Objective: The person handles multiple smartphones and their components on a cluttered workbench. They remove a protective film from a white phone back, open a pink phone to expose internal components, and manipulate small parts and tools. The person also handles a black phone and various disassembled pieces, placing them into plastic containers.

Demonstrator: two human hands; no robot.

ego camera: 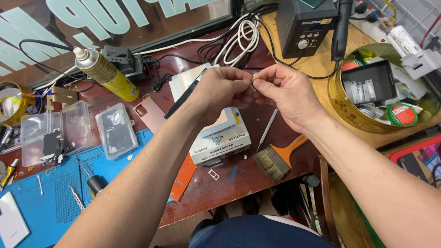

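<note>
My left hand point(220, 89) and my right hand point(287, 92) meet above the middle of the workbench. Their fingertips pinch a tiny metallic part point(253, 81) between them; what it is I cannot make out. Directly below the hands stands a small white box-shaped device point(220, 140) with a flat top plate. A thin white-handled tool point(266, 130) lies on the dark red bench just right of that device, beside an orange-handled brush point(278, 158).
A yellow spray can point(105, 73) lies at the back left. Clear plastic cases point(115, 131) rest by a blue work mat point(50, 197). A yellow bowl point(349, 112) of odds and ends stands right, a black station point(305, 25) and white cables point(241, 39) behind.
</note>
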